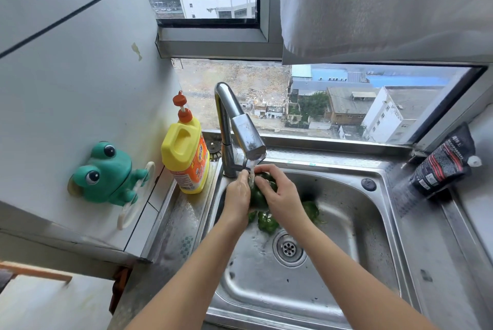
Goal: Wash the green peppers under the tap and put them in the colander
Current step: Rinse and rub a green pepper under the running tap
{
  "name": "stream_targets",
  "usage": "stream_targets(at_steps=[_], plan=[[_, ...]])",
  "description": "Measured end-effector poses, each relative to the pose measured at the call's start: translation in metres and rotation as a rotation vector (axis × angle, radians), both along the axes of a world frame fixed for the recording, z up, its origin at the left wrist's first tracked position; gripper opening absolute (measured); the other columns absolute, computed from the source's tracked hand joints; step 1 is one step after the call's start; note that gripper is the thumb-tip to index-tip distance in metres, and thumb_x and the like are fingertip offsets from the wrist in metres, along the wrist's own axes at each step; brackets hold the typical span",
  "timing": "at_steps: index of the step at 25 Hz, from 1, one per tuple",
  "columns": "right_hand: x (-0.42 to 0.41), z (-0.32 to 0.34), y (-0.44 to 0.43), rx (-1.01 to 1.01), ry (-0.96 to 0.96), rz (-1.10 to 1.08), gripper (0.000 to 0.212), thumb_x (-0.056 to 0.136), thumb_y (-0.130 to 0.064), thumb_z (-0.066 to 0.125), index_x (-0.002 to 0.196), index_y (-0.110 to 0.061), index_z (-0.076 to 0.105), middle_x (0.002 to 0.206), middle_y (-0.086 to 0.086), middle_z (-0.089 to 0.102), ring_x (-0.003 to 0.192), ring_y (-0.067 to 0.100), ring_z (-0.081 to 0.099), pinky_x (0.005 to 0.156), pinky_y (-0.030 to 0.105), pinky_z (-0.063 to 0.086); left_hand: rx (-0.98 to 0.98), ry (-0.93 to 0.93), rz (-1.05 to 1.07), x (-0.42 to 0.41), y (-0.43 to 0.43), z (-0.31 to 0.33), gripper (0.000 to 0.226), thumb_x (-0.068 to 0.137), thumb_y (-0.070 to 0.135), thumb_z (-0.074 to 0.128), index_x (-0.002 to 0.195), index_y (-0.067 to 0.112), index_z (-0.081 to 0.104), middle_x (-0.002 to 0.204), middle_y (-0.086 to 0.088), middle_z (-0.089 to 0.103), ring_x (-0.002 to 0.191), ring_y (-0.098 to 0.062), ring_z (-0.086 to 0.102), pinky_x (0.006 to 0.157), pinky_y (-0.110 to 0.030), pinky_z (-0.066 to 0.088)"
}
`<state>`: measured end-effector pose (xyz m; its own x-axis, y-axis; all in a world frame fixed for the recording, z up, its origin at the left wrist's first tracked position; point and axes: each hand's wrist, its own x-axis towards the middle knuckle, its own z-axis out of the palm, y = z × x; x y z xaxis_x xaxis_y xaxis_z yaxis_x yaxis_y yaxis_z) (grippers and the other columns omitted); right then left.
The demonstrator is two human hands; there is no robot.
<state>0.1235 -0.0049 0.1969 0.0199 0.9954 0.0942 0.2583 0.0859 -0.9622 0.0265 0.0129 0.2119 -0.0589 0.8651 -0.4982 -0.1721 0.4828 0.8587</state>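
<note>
Under the running tap (241,129), at the back-left corner of the sink (346,263): one green pepper (260,194) sits in the stream, clasped between both grips; left grip (237,197) clasps its left flank; right grip (282,196) curls over top and right side. Judged light, hollow, firm-walled yet crushable; skin waxy and wet, so likely slippery; best taken round the broad body from two sides, not by the stem. Other peppers (268,223) lie on the sink floor just below, near the drain (288,248); colander not in view.
</note>
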Motion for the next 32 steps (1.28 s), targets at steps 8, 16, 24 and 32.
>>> stream_targets(at_steps=[8,16,24,32], plan=[[0.015,0.017,0.014,-0.296,0.358,0.437,0.044,0.083,-0.002,0.053,0.119,-0.028,0.053,0.111,0.008,0.058,0.101,0.023,0.06,0.094,0.04,0.051,0.163,0.252,-0.057,-0.018,0.02,0.014,0.028,0.098,0.008,0.037,0.091,0.01,0.065,0.08,-0.009,0.061,0.073,-0.02,0.058,0.06,-0.022,0.05],[-0.029,-0.002,0.003,0.2,-0.037,-0.176,0.021,0.096,-0.02,0.047,0.114,-0.019,0.058,0.103,-0.018,0.052,0.099,-0.013,0.048,0.088,0.006,0.036,0.133,-0.089,0.063,-0.007,0.007,0.011,0.025,0.098,0.014,0.044,0.083,0.01,0.064,0.075,-0.006,0.064,0.07,-0.017,0.064,0.062,-0.025,0.053],[-0.042,0.018,0.002,-0.221,0.606,-0.377,0.032,0.1,-0.019,0.037,0.124,-0.02,0.059,0.122,-0.001,0.063,0.115,0.011,0.057,0.101,0.03,0.045,0.283,0.0,0.248,0.004,0.004,0.0,0.042,0.08,0.034,0.05,0.1,-0.001,0.061,0.093,-0.017,0.068,0.088,-0.032,0.065,0.079,-0.044,0.054],[-0.022,0.021,0.017,-0.552,0.869,-0.514,0.021,0.091,-0.012,0.047,0.077,-0.009,0.063,0.069,0.007,0.062,0.065,0.021,0.058,0.058,0.028,0.05,0.527,0.298,0.066,0.012,-0.014,-0.014,0.04,0.099,0.035,0.039,0.131,0.013,0.051,0.126,-0.003,0.057,0.117,-0.009,0.053,0.101,-0.023,0.042]])
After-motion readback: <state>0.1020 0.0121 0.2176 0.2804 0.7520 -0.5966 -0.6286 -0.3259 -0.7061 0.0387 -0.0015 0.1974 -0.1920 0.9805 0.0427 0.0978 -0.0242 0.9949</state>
